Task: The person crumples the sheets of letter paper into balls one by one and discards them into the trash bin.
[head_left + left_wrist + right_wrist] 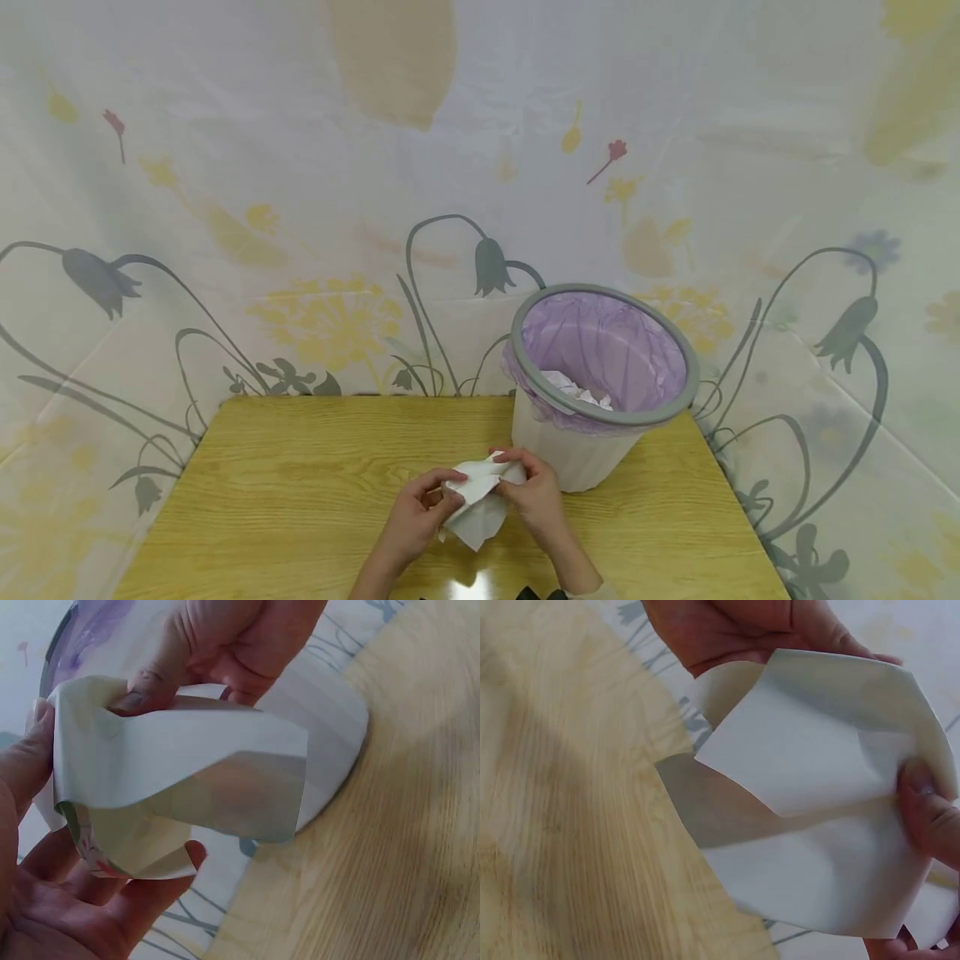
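Note:
A torn, bent piece of stiff white paper (480,515) is held between my two hands above the table. In the left wrist view, part of this paper (180,754) folds over, and green and red print shows along a curled edge. My left hand (422,510) pinches the left side between thumb and fingers. On the other side my right hand (538,493) grips it, with the right thumb pressing on the white face in the right wrist view. Loose flaps of the paper (817,742) stick out toward the table; some fingers are hidden behind it.
A white bin (577,458) with a grey rim (684,358) and purple liner (645,350) stands behind my right hand, with crumpled white paper (573,389) inside. The wood-grain table (300,475) ends at a flower-printed curtain (315,208).

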Demonstrator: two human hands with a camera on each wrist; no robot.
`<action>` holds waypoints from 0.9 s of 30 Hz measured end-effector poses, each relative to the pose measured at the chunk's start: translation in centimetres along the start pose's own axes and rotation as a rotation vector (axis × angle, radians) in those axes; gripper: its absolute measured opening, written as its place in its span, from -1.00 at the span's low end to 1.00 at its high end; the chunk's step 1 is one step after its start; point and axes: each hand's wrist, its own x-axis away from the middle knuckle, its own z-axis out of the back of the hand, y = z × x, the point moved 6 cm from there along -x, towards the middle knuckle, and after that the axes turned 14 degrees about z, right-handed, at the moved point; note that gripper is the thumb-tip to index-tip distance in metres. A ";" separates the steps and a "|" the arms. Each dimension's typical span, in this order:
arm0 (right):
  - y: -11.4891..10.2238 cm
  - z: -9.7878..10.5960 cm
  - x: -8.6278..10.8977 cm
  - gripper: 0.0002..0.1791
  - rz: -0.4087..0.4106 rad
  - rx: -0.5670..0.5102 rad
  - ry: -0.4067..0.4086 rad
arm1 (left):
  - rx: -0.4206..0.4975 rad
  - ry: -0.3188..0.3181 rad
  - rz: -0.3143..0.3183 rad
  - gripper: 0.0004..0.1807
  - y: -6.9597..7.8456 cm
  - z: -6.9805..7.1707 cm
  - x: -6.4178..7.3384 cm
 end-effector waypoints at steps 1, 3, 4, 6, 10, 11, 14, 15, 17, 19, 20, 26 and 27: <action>0.0 0.0 0.0 -0.70 0.011 -0.007 0.007 | 0.002 0.017 -0.009 -0.69 0.0 0.0 0.0; -0.1 -0.2 0.1 -0.76 0.029 -0.009 0.027 | -0.006 0.071 -0.056 -0.75 0.1 -0.1 0.0; -0.2 -0.2 0.1 -0.78 0.041 -0.001 0.038 | -0.014 0.108 -0.088 -0.77 0.2 -0.1 0.0; -0.3 -0.5 0.1 -0.82 0.065 0.018 0.056 | -0.044 0.202 -0.164 -0.82 0.4 -0.1 0.1; -0.7 -1.0 0.2 -0.85 0.107 0.045 0.089 | -0.117 0.390 -0.315 -0.81 1.0 -0.1 0.6; -0.7 -1.2 0.2 -0.85 0.119 0.051 0.098 | -0.133 0.421 -0.358 -0.80 1.3 -0.2 0.7; -0.8 -1.4 0.3 -0.86 0.151 0.043 0.128 | -0.188 0.487 -0.478 -0.75 2.6 -0.7 1.4; -0.8 -1.5 0.4 -0.85 0.160 0.045 0.139 | -0.210 0.504 -0.511 -0.73 3.1 -0.9 1.6; -0.8 -1.5 0.5 -0.85 0.184 0.053 0.157 | -0.276 0.547 -0.558 -0.70 4.2 -1.3 2.2; -0.8 -1.5 0.6 -0.83 0.201 0.066 0.180 | -0.330 0.576 -0.572 -0.68 5.0 -1.6 2.5; -0.8 -1.5 0.6 -0.82 0.206 0.065 0.196 | -0.349 0.581 -0.572 -0.66 5.3 -1.6 2.5; -1.2 -1.6 0.7 -0.79 0.269 0.087 0.255 | -0.383 0.581 -0.574 -0.66 5.9 -1.7 2.4; -1.3 -1.6 0.7 -0.79 0.281 0.097 0.257 | -0.385 0.579 -0.581 -0.66 5.9 -1.7 2.4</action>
